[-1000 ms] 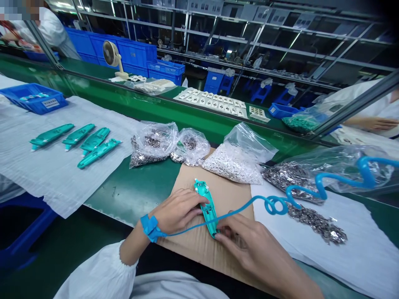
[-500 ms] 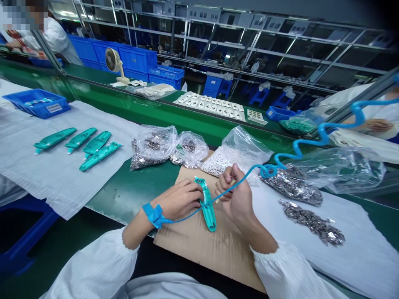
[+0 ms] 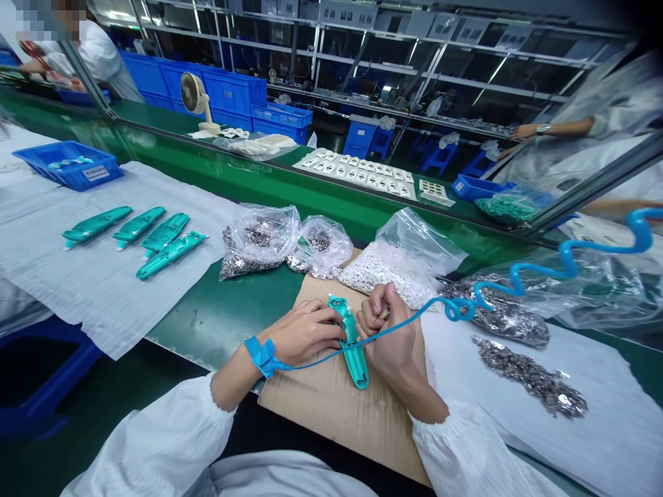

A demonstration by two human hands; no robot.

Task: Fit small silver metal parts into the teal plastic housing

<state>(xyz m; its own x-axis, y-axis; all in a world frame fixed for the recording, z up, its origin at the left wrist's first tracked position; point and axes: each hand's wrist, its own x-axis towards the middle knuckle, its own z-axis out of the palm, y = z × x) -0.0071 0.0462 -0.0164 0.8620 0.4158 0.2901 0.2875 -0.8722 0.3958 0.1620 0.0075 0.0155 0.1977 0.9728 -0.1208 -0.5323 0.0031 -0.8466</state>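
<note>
A long teal plastic housing (image 3: 357, 362), its open side with small white parts facing up, lies on a cardboard sheet (image 3: 331, 421). My left hand (image 3: 311, 331) grips its left side with bent fingers. A blue wrist strap (image 3: 260, 355) circles my left wrist, and its coiled blue cord (image 3: 414, 317) runs across the housing and in front of my right hand. My right hand (image 3: 391, 335) is closed in a curl against the housing's right side. Whatever its fingers hold is hidden. Behind the hands stands a bag of small white parts (image 3: 383, 269).
Several teal housings (image 3: 160, 235) and a blue tray (image 3: 88, 176) rest on white sheeting at left. Bags of metal parts (image 3: 253, 241) stand behind the cardboard; a loose metal-parts pile (image 3: 528, 376) lies at right. Other people work across the green divider (image 3: 248, 179).
My right hand has come closer to the housing and now meets its right side. My left hand keeps its hold. The blue cord's coils hang lower, and another person's arm shows at upper right.
</note>
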